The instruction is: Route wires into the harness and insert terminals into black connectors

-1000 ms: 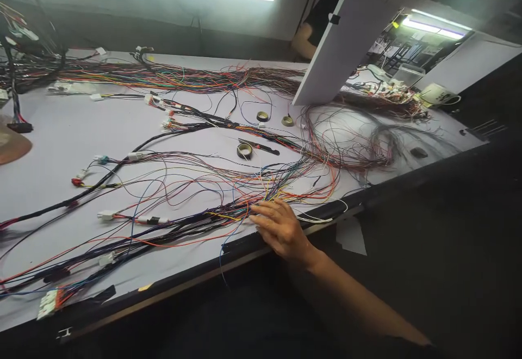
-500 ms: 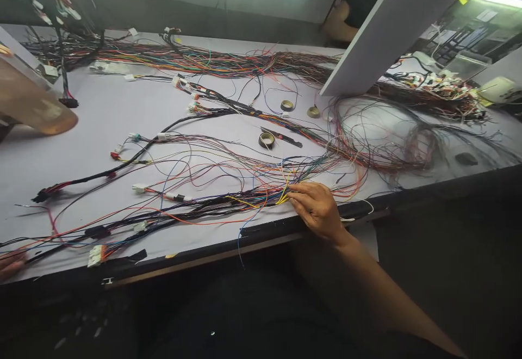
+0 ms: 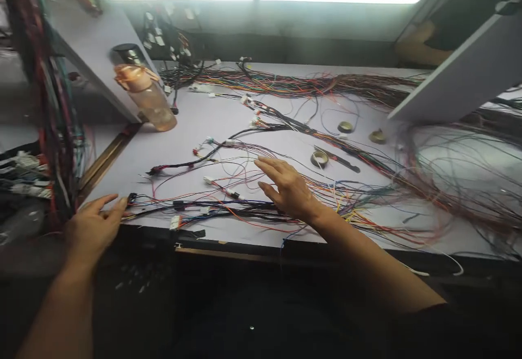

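Your clearest passage is the bare worktop (image 3: 191,119) strip between the bottle (image 3: 147,95) and the wire harness (image 3: 228,206). Ahead, tape rolls (image 3: 319,158) and loose wires (image 3: 448,179) crowd the right; the slanted white board (image 3: 460,76) overhangs there, and hanging cables (image 3: 49,103) block your left.

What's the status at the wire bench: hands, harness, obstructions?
Left hand open at the table edge, fingertips by the black connector. Right hand open, flat over the wire harness. Tape roll and bottle lie beyond.
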`<state>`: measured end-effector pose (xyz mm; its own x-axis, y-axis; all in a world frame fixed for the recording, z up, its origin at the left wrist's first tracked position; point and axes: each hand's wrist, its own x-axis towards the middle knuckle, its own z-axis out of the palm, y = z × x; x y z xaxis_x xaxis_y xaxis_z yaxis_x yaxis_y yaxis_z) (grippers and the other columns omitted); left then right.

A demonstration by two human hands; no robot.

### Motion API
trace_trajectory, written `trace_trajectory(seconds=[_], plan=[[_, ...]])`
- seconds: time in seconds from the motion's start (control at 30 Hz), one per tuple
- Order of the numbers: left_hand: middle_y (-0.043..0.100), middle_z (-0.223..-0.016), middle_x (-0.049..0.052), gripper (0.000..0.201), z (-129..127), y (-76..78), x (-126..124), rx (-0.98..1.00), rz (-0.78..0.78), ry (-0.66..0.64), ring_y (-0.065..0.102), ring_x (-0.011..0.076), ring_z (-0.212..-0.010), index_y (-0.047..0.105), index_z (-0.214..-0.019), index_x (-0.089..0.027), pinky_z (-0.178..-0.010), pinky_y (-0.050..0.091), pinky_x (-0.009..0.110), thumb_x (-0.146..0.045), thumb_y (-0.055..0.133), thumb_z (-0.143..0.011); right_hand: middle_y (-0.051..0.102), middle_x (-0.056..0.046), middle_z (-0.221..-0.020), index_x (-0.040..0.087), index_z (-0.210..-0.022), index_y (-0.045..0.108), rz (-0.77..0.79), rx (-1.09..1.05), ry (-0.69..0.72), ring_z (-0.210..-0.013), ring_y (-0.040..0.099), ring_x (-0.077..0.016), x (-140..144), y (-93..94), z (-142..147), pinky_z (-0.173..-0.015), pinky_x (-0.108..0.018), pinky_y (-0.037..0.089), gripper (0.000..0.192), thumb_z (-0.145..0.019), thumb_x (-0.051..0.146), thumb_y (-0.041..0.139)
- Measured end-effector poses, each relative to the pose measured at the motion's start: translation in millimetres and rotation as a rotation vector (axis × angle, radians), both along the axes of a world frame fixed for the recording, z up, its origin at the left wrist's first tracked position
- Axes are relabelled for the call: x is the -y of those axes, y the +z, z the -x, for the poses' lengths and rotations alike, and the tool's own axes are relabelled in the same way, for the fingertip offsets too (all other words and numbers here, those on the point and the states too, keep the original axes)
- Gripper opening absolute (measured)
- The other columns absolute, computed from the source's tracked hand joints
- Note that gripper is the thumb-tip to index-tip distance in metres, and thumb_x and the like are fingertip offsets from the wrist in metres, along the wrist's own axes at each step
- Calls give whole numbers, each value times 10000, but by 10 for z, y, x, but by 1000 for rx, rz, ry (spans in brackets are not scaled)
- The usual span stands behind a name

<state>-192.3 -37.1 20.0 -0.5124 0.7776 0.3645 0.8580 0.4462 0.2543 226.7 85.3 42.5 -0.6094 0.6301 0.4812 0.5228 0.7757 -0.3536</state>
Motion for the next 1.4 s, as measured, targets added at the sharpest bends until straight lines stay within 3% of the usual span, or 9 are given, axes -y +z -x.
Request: trace_trajectory(seconds=[0.07,0.13,0.27,0.37,0.57,0.83,1.13,1.23,1.4], plan=[[710,-988,119,455,-195,44,26,-28,-104,-63,643,210,-719,698,-996,-114,-766,529,366,-490,502,-828,469,-152,-1418,101,-1400,431,6,91,54,-1316,415,-261,-131,-20,197,-1071,-441,389,519,-906,215,543],[695,-1002,130,422,-501,74,21,-10,-193,-214,643,232,-894,683,-999,-112,-854,511,360,-457,468,-884,429,-162,-1449,90,-1422,395,7,184,71,-1340,381,-294,-221,-61,338,-1076,-459,370,602,-870,218,598],[632,-1234,120,425,-1092,-17,-57,63,-89,-581,566,237,-1172,582,-1225,-182,-1051,406,430,-460,449,-933,531,-132,-1363,151,-1422,397,-11,303,40,-1218,501,-296,-245,-151,402,-999,-462,399,609,-866,241,626],[551,-1363,126,534,-1280,-166,-105,73,52,-689,492,268,-1278,507,-1325,-210,-1136,266,547,-548,421,-922,617,-105,-1246,174,-1370,460,-52,366,4,-1067,576,-265,-152,-212,315,-926,-438,407,486,-907,250,586],[567,-1340,130,510,-1270,-296,-113,88,157,-661,490,274,-1280,561,-1278,-211,-1117,278,589,-545,401,-927,657,-66,-1151,207,-1160,618,-117,399,31,-981,572,-235,17,-337,141,-865,-394,383,240,-939,282,561],[577,-1330,127,496,-1242,-332,-126,71,110,-671,507,288,-1262,571,-1267,-236,-1092,305,598,-552,404,-923,638,-69,-1183,197,-1162,611,-102,349,-24,-1023,551,-240,295,-327,-101,-886,-416,383,237,-954,280,535],[583,-1320,123,477,-1158,-421,-186,44,60,-711,514,298,-1255,575,-1245,-234,-1081,329,589,-547,425,-917,657,-69,-1134,206,-1174,603,-57,239,-161,-1058,553,-239,546,-464,-182,-904,-413,416,239,-947,246,537],[584,-1320,124,488,-1163,-367,-199,40,86,-712,513,299,-1258,561,-1260,-230,-1092,305,598,-550,422,-918,661,-72,-1142,216,-1188,611,-23,186,-131,-1049,570,-231,495,-395,-216,-897,-409,439,253,-954,255,525],[587,-1315,122,454,-1165,-115,-129,62,62,-696,518,262,-1258,537,-1291,-206,-1132,281,540,-474,413,-946,634,-89,-1221,195,-1264,590,-22,-16,-150,-1121,565,-227,375,-84,-532,-963,-402,436,316,-976,266,479]])
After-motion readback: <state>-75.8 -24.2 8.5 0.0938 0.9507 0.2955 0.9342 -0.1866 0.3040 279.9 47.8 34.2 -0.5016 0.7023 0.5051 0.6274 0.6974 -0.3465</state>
